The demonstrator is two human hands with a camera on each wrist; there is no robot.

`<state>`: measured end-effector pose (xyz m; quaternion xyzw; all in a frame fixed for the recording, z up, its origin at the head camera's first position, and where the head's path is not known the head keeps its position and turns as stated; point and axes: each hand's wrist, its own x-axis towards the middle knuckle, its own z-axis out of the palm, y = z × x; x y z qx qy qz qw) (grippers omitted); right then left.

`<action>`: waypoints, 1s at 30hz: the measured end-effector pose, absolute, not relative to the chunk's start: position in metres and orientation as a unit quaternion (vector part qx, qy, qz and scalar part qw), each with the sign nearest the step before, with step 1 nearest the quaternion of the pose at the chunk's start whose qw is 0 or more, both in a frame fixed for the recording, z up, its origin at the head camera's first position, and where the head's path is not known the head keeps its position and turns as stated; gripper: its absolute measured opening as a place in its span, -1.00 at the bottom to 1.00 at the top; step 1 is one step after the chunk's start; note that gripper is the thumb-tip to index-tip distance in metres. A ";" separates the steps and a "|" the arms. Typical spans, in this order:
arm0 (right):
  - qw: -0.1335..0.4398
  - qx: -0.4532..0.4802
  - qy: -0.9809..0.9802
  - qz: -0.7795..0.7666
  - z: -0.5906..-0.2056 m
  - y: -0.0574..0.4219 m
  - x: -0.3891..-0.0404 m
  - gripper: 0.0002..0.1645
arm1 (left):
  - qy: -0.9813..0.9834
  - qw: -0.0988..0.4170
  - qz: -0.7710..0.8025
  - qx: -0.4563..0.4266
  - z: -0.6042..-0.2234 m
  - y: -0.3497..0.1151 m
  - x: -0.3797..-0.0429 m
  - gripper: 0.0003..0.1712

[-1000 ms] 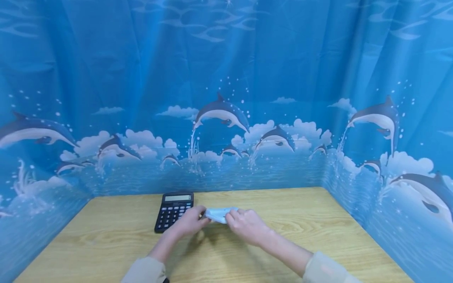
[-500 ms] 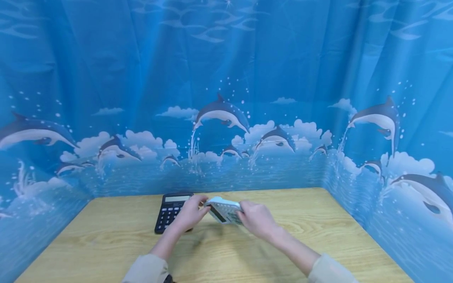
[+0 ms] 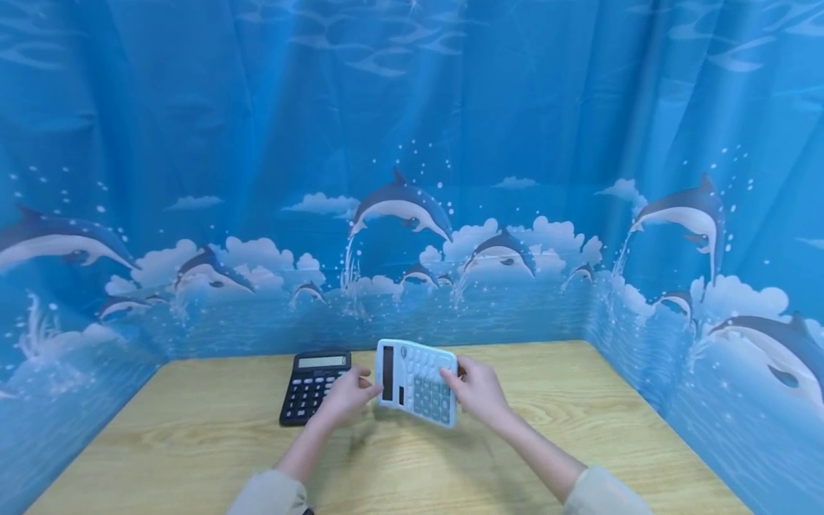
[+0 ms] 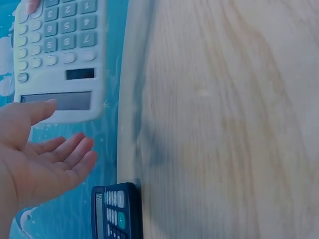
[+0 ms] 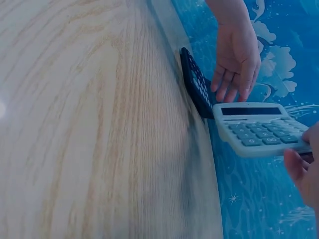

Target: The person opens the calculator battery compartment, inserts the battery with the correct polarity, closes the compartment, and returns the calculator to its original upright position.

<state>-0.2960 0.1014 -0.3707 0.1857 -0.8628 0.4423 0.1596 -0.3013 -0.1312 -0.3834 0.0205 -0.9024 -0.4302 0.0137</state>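
Note:
A pale blue calculator (image 3: 428, 383) is held above the table, its keys and dark display strip facing the person. My right hand (image 3: 483, 393) pinches its right end, thumb (image 3: 453, 383) on the front and fingers behind. At the display end is my left hand (image 3: 347, 397). In the left wrist view that hand (image 4: 45, 159) has loosely extended fingers, and its thumb overlaps the display edge; whether it touches cannot be told. The right wrist view shows the pale calculator (image 5: 256, 132) gripped by the right hand (image 5: 309, 174) alone.
A black calculator (image 3: 305, 397) lies at the back left of the wooden table (image 3: 547, 429), partly behind the left hand. A blue curtain (image 3: 528, 143) printed with dolphins hangs along the table's back and sides.
The pale calculator has turned from nearly edge-on, its back showing, to face the person with its keys. The left fingers have loosened from its end; the right hand keeps its grip.

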 end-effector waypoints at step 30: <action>0.077 0.073 -0.691 0.715 -0.392 0.076 -0.286 -0.67 | -0.677 -0.037 -0.734 0.040 -0.392 -0.114 -0.285 -0.51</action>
